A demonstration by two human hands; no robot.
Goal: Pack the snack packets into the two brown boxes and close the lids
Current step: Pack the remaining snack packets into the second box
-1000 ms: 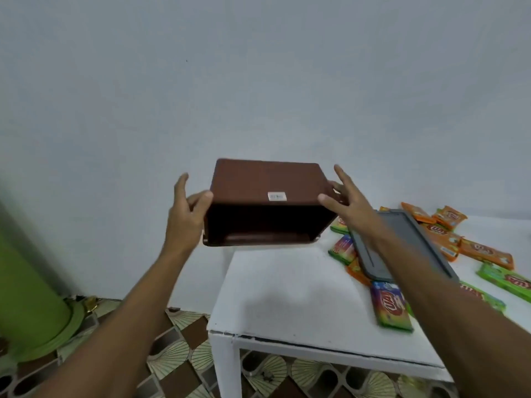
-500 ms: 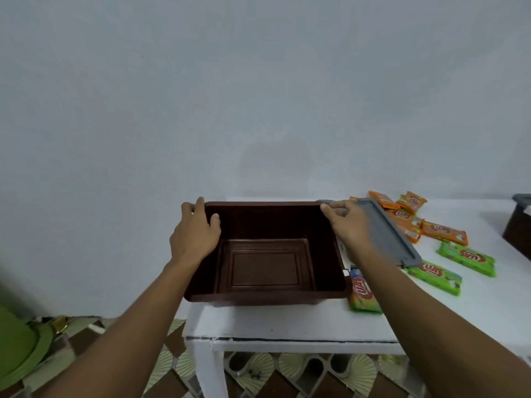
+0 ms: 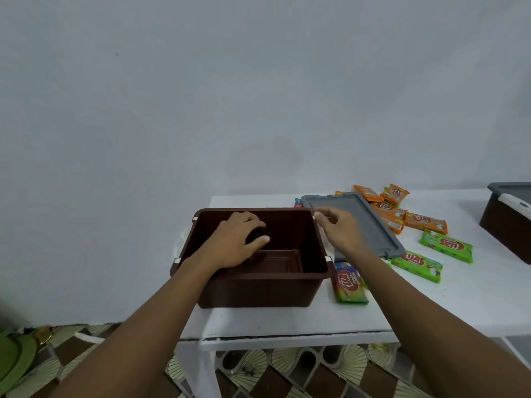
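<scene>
An empty brown box (image 3: 258, 288) stands open on the left end of the white table (image 3: 287, 320). My left hand (image 3: 238, 242) hovers inside its opening, fingers apart, holding nothing. My right hand (image 3: 342, 231) is just past the box's right rim, open, over the grey lid (image 3: 365, 222) that lies flat beside it. Orange snack packets (image 3: 388, 211) lie behind the lid, green ones (image 3: 446, 245) to its right, and a multicoloured packet (image 3: 349, 285) sits by the box's right wall. A second brown box (image 3: 508, 225), with its grey lid on, is at the far right edge.
A plain grey wall rises right behind the table. The table's front edge is chipped near the left corner. Patterned brown and cream floor tiles show below, and a green object (image 3: 14, 360) sits on the floor at far left.
The box, held tipped in the air a second ago, now stands on the table. Both hands have let go of its rims; the left moved over its opening, the right toward the lid.
</scene>
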